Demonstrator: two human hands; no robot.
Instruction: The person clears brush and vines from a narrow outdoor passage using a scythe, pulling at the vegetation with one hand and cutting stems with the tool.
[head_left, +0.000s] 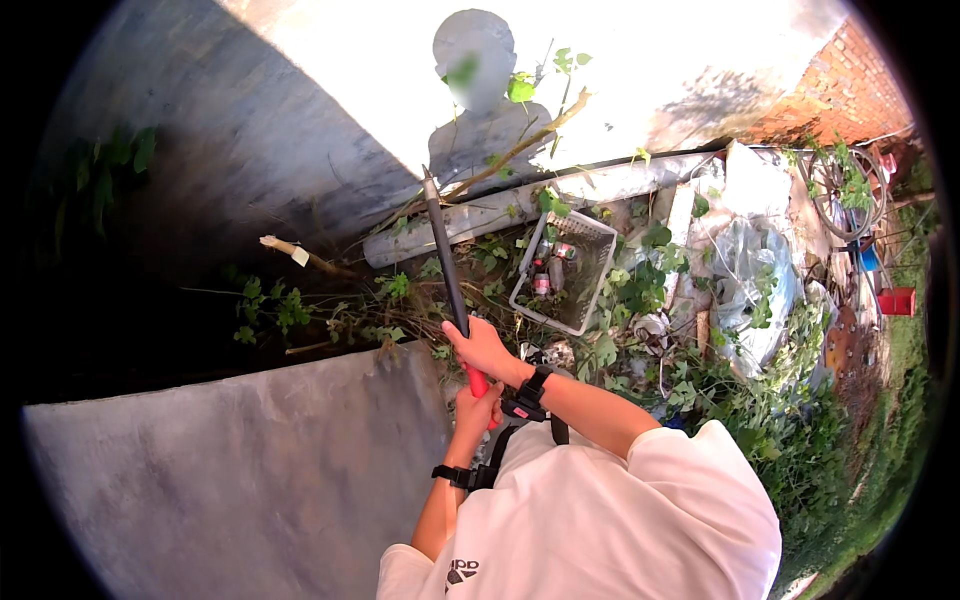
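Note:
Both my hands hold one long tool [447, 255] with a dark shaft, a red grip and a narrow pointed tip. My left hand [474, 408] is wrapped round the red grip at the lower end. Farther up, my right hand [484, 352] closes round the dark shaft. The tool points away from me, its tip near the wall and the lower end of a cut-looking branch [525, 147]. I cannot tell whether the tip touches anything. Just right of the tool, a pale plastic crate [566, 272] holds several cans or bottles.
A grey slab [240, 460] lies at the near left. Behind the crate a long pale pole or pipe [490, 215] runs along the wall [640, 70]. A broken branch [300, 252] juts out at the left. Plastic sheeting [750, 280], vines and a wheel [845, 192] crowd the right.

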